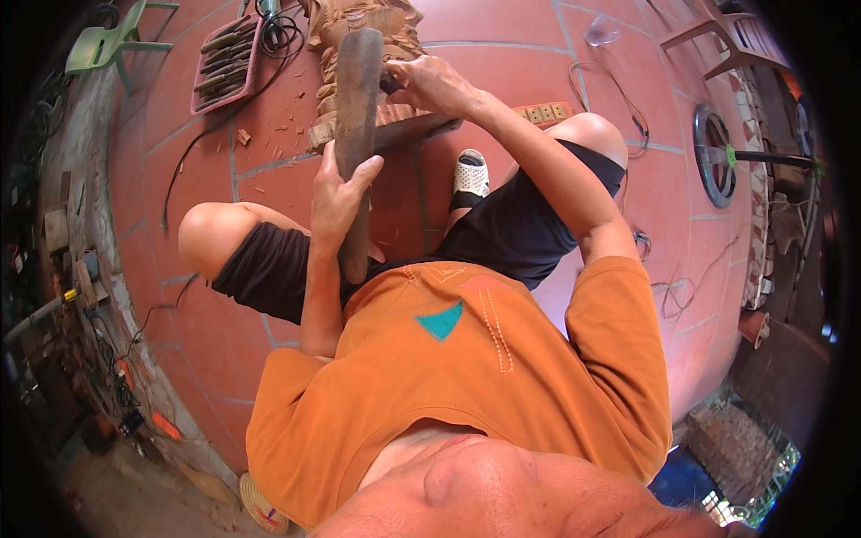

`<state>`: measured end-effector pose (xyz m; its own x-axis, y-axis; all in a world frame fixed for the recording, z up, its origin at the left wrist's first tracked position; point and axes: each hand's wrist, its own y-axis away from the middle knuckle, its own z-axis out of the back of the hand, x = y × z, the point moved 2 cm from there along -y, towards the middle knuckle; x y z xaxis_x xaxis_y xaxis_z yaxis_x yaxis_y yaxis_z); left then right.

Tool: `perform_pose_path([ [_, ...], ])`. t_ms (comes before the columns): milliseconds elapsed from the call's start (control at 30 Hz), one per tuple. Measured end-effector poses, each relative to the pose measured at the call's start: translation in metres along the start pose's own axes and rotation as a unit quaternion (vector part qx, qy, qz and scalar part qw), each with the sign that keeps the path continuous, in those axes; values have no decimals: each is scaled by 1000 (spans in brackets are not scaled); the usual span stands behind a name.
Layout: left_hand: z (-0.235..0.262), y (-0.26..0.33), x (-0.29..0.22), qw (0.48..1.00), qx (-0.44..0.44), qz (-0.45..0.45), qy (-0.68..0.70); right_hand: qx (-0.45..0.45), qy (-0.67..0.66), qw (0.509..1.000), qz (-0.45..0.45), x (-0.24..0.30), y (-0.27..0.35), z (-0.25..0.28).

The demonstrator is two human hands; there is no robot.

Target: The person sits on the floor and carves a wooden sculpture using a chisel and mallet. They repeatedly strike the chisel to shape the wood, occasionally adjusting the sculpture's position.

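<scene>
My left hand (341, 193) is wrapped round a long, worn wooden mallet (357, 99), with its broad end up and away from me and its narrow end near my lap. Just beyond, a carved block of brown wood (399, 20) stands on the floor between my legs, partly hidden by the mallet. My right hand (435, 87) is closed at the carving's right side. Its fingers are bent round something small and dark, mostly covered, whose kind I cannot make out.
A pink tray (199, 97) of several carving tools sits at the far left, beside a black cable (170, 184). Wood chips (244, 137) litter the tiles. To the right are an orange power strip (543, 113), a ring-shaped object (702, 154) and a chair (749, 40); a green chair (108, 45) stands far left.
</scene>
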<state>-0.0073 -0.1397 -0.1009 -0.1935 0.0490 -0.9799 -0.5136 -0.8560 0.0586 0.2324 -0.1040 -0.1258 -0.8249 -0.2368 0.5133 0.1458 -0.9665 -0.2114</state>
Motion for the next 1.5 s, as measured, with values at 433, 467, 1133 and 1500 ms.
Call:
perform_pose_path([
  [433, 19, 5, 1, 989, -45, 78, 119, -6, -23, 999, -33, -7, 4, 3],
  [467, 18, 6, 0, 989, -44, 78, 115, -5, -23, 999, -30, -5, 5, 3],
  [1133, 13, 16, -11, 990, -47, 62, 121, 10, -33, 999, -17, 0, 12, -1],
  [1500, 3, 11, -4, 998, 31, 62, 8, 24, -1, 1000, 9, 3, 8, -4],
])
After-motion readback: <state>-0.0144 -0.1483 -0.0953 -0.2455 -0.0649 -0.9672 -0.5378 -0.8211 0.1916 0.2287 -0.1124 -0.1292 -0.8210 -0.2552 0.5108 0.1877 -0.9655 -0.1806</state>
